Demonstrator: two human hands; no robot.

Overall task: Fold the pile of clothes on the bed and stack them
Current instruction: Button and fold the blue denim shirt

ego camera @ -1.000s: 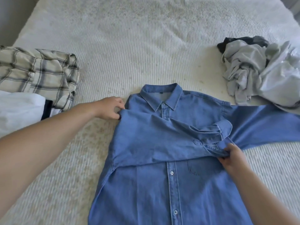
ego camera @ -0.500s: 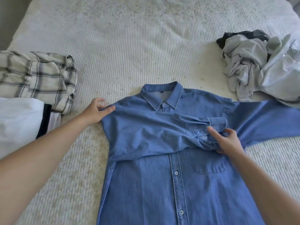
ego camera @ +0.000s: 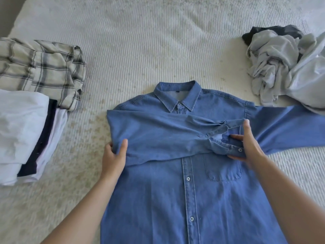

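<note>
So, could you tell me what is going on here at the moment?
A person is folding a blue denim shirt laid flat on the bed. The left hand grips the folded-over sleeve's edge; the right hand holds its cuff. Folded clothes lie to the left, an unfolded pile to the right.

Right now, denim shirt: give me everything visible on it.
The blue denim shirt lies face up on the bed, buttoned, collar pointing away, chest pocket showing. One sleeve is folded across the chest; the left hand grips that sleeve's fold at the shirt's side and the right hand holds its cuff. The other sleeve stretches flat toward the unfolded pile of clothes, its end under it. The hem is out of frame.
</note>
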